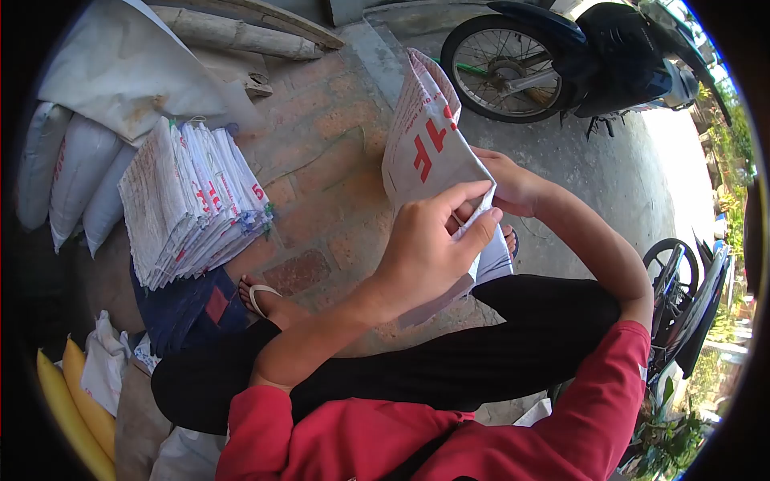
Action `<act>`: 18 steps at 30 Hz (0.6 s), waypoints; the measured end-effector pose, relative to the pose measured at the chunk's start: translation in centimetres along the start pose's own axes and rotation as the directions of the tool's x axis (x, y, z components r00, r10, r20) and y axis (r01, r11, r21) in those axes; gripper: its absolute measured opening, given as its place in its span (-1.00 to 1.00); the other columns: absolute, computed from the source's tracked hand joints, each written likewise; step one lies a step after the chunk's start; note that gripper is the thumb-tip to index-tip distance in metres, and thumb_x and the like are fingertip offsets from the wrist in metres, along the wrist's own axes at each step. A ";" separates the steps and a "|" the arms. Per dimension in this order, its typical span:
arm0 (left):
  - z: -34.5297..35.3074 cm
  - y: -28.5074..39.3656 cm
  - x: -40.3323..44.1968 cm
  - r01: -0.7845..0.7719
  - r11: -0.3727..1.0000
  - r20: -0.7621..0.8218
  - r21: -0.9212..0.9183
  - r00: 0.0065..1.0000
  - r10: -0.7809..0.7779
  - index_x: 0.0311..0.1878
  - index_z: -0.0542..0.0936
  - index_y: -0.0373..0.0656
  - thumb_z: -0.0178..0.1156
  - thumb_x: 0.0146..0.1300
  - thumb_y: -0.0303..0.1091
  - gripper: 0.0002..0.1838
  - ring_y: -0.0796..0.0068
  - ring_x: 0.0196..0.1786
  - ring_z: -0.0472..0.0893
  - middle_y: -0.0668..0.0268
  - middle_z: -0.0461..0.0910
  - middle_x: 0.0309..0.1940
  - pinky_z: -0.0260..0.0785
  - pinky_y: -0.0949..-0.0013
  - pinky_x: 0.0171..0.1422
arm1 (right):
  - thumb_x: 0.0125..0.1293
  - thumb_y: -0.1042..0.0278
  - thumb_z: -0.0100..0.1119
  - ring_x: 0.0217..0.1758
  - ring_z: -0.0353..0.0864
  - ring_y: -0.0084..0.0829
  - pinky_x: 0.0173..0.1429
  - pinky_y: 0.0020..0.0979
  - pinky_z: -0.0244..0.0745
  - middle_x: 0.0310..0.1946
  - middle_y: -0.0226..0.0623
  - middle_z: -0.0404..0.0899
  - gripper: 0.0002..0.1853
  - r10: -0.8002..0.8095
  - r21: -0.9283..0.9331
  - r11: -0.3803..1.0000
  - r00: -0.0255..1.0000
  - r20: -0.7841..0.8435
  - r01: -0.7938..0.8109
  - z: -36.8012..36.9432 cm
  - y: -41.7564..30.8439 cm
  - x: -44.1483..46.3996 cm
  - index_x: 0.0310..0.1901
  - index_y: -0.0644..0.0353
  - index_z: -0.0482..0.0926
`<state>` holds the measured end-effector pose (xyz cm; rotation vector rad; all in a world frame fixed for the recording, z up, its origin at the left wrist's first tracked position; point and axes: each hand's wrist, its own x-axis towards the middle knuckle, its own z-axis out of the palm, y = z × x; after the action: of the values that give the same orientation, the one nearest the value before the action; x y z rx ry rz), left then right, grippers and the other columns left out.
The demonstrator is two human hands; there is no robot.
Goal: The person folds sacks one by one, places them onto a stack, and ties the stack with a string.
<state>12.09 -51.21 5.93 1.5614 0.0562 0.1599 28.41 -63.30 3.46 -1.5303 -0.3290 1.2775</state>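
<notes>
While its folded edge is pinched by the left hand (421,244), thumb against fingers, one red-lettered white sack (423,156) is held at frame centre, apparently to keep the crease tight. Right hand (517,184): placed behind, seemingly as support; closure of grip cannot be told. Folded sacks (188,204): stacked at frame left on dark cloth (178,313), presumably for cleanliness.

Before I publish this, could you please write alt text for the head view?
The wearer's left hand and right hand hold a folded white sack with red lettering; folded sacks are stacked at left, a motorbike stands beyond.
</notes>
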 end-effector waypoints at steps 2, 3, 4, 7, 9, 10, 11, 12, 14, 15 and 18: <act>0.4 -0.6 -0.8 -0.003 0.996 -0.016 0.087 1.000 0.005 0.21 0.60 -0.33 0.31 0.40 -0.31 -0.60 0.64 -0.33 0.66 0.24 0.72 -0.31 0.51 0.48 -0.23 | 0.63 -0.07 -0.14 0.22 0.62 -0.35 0.19 -0.31 0.64 0.25 -0.15 0.53 -0.44 -0.018 0.029 0.999 0.999 -0.041 0.019 -0.3 0.3 0.1 0.47 0.10 0.31; 0.4 -1.0 -1.1 0.000 0.992 -0.005 0.128 1.000 0.001 0.21 0.61 -0.33 0.31 0.39 -0.30 -0.59 0.60 -0.33 0.67 0.20 0.72 -0.31 0.52 0.45 -0.23 | 0.62 -0.09 -0.14 0.22 0.62 -0.34 0.21 -0.30 0.63 0.25 -0.13 0.53 -0.42 -0.005 0.051 0.999 0.999 -0.049 0.008 -0.5 0.3 0.1 0.47 0.13 0.31; 0.6 -1.4 -1.2 0.001 0.986 0.008 0.168 1.000 -0.002 0.20 0.61 -0.34 0.31 0.38 -0.30 -0.59 0.57 -0.34 0.69 0.17 0.72 -0.32 0.53 0.43 -0.23 | 0.62 -0.12 -0.14 0.21 0.63 -0.33 0.23 -0.28 0.62 0.25 -0.12 0.53 -0.39 0.007 0.073 0.997 0.998 -0.060 -0.002 -0.5 -0.2 -0.1 0.46 0.17 0.31; 1.7 -3.0 -1.4 -0.106 0.985 -0.049 0.133 0.992 0.114 0.19 0.61 -0.33 0.31 0.38 -0.27 -0.58 0.50 -0.34 0.71 0.13 0.72 -0.34 0.53 0.39 -0.23 | 0.55 -0.19 0.01 0.09 0.66 -0.38 0.15 -0.35 0.59 0.16 -0.11 0.60 -0.31 -0.036 -0.003 0.999 0.999 -0.033 0.036 0.4 -0.5 -1.0 0.37 0.31 0.37; 2.4 -3.8 -1.1 -0.116 0.982 -0.054 0.146 0.991 0.125 0.19 0.61 -0.33 0.30 0.39 -0.25 -0.58 0.44 -0.35 0.71 0.13 0.72 -0.35 0.54 0.36 -0.22 | 0.50 -0.16 0.13 0.05 0.66 -0.43 0.10 -0.39 0.57 0.11 -0.12 0.63 -0.34 -0.029 -0.159 0.987 0.998 0.052 0.037 0.4 0.3 -0.6 0.31 0.31 0.41; 2.9 -4.8 -1.0 -0.132 0.979 -0.056 0.154 0.988 0.142 0.19 0.62 -0.32 0.30 0.39 -0.24 -0.58 0.42 -0.35 0.71 0.13 0.72 -0.35 0.55 0.36 -0.21 | 0.48 0.11 0.23 0.11 0.61 -0.52 0.26 -0.40 0.50 0.07 -0.21 0.65 -0.53 0.076 -0.327 0.942 0.997 0.014 -0.067 0.3 -0.2 -0.8 0.22 0.31 0.46; 3.1 -5.3 -0.9 -0.147 0.976 -0.055 0.162 0.986 0.158 0.19 0.62 -0.32 0.30 0.39 -0.23 -0.58 0.41 -0.36 0.71 0.13 0.72 -0.35 0.55 0.35 -0.21 | 0.47 0.18 0.23 0.10 0.61 -0.52 0.24 -0.41 0.50 0.06 -0.23 0.65 -0.55 0.045 -0.381 0.924 0.997 0.064 -0.018 -0.1 -0.2 -0.8 0.22 0.31 0.46; 3.2 -5.8 -1.0 -0.150 0.970 -0.011 0.192 0.988 0.155 0.18 0.63 -0.31 0.30 0.38 -0.21 -0.57 0.39 -0.37 0.71 0.15 0.72 -0.34 0.56 0.34 -0.19 | 0.46 0.24 0.22 0.09 0.61 -0.52 0.23 -0.42 0.50 0.05 -0.24 0.65 -0.57 0.017 -0.431 0.902 0.993 0.113 0.034 -0.6 0.1 -0.8 0.23 0.30 0.46; 2.0 -4.8 -0.8 -0.235 0.960 0.078 0.150 0.971 0.226 0.12 0.66 -0.31 0.29 0.38 -0.21 -0.61 0.41 -0.38 0.70 0.17 0.72 -0.38 0.56 0.34 -0.20 | 0.43 0.37 0.19 -0.07 0.59 -0.58 0.03 -0.43 0.50 -0.10 -0.30 0.68 -0.63 -0.120 -0.487 0.853 0.979 0.166 0.187 -0.5 0.3 -1.0 0.21 0.26 0.48; 1.1 -4.3 -0.9 -0.277 0.953 0.120 0.125 0.957 0.263 0.08 0.68 -0.31 0.29 0.38 -0.22 -0.63 0.42 -0.38 0.70 0.18 0.71 -0.40 0.55 0.33 -0.20 | 0.42 0.35 0.19 -0.17 0.59 -0.53 -0.05 -0.38 0.48 -0.21 -0.28 0.66 -0.63 -0.144 -0.565 0.795 0.973 0.180 0.222 -0.4 0.3 -1.2 0.21 0.24 0.50; -6.8 -4.1 2.1 -0.310 0.880 -0.048 0.360 0.936 0.349 -0.12 0.76 -0.27 0.21 0.40 -0.24 -0.72 0.59 -0.44 0.63 0.30 0.69 -0.51 0.47 0.47 -0.29 | 0.41 0.34 0.18 -0.41 0.57 -0.33 -0.22 -0.21 0.40 -0.47 -0.17 0.59 -0.66 -0.143 -0.753 0.605 0.966 0.215 0.258 0.7 -2.0 -2.9 0.18 0.15 0.54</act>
<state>13.52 -44.20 1.93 1.9085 -0.1018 0.5325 27.47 -64.27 6.76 -2.0436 -1.2547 1.0951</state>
